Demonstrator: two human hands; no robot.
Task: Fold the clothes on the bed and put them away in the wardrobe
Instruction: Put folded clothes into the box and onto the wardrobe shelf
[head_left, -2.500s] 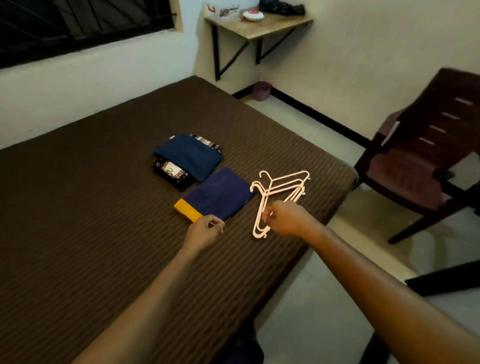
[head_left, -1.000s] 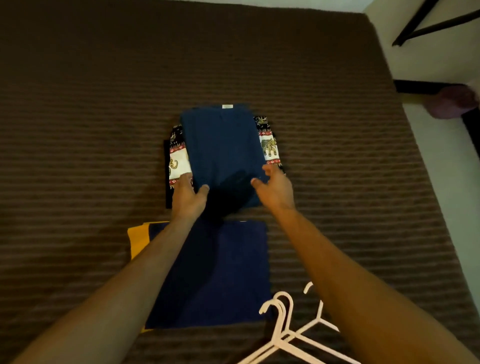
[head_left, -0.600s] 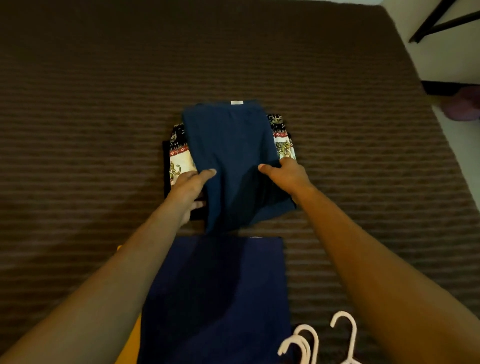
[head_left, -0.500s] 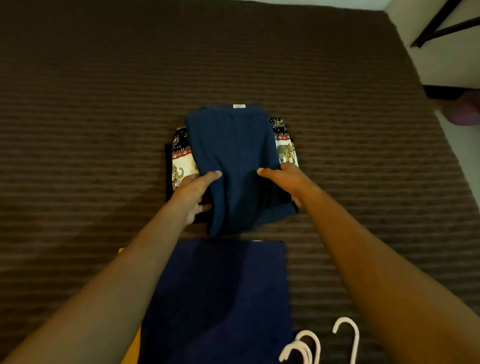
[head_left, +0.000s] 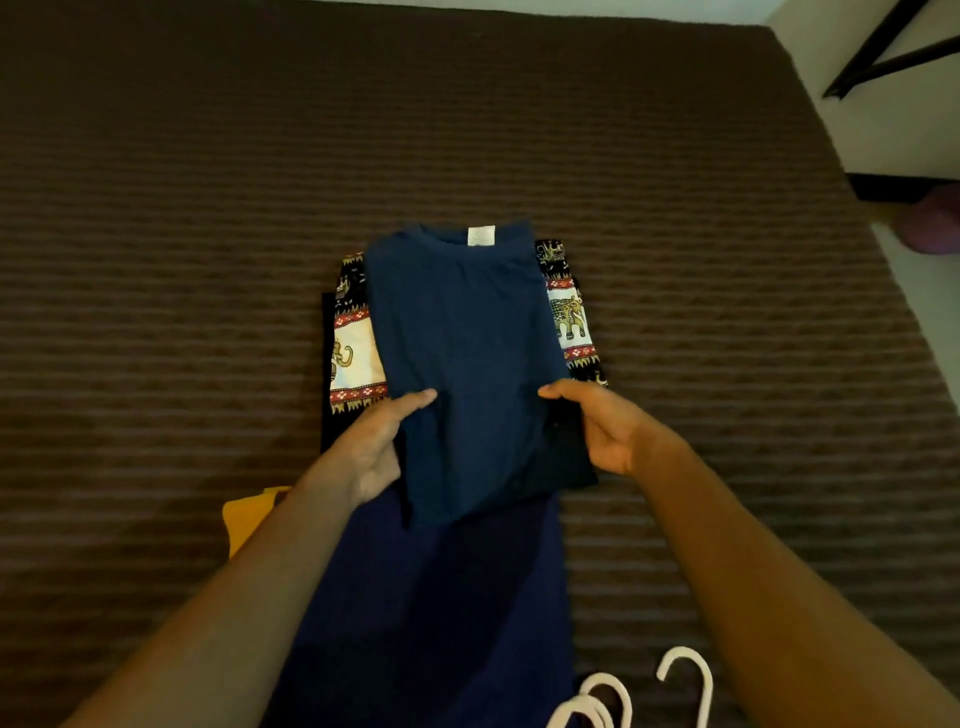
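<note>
At frame centre the folded blue shirt (head_left: 467, 364), long axis running up-frame, lay atop the print cloth (head_left: 356, 358), near end pinched between left hand (head_left: 371, 452) and right hand (head_left: 605, 431) flanking it evenly.

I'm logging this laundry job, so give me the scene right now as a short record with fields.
surface: brown bed
top of pile: folded blue shirt, tag at far edge
under it: elephant-print cloth, showing on both sides
left hand: grips shirt's near left edge
right hand: grips near right edge
nearer pile: navy cloth with yellow band
hangers: bottom right, on the bed
</note>
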